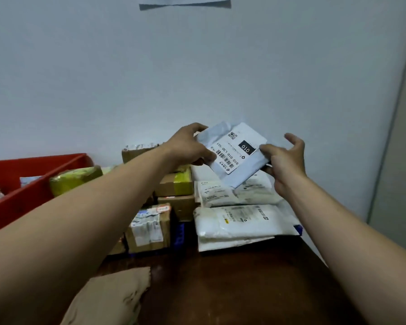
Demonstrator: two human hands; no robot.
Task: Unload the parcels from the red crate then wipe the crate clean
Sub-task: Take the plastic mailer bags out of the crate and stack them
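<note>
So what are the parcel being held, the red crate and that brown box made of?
Held parcel: thin pale plastic film, probably; it creases softly and shines slightly, with a paper label stuck on. Red crate: moulded plastic, judging by uniform colour and smooth walls. Brown box: cardboard, matt, taped and labelled.

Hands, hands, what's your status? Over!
Left hand, right hand: both pinch flat white plastic mailer parcel above white parcel pile. Red plastic crate not yet empty. Nothing blocking.

glossy plastic mailer (238, 153), cardboard boxes (148, 227)
</note>
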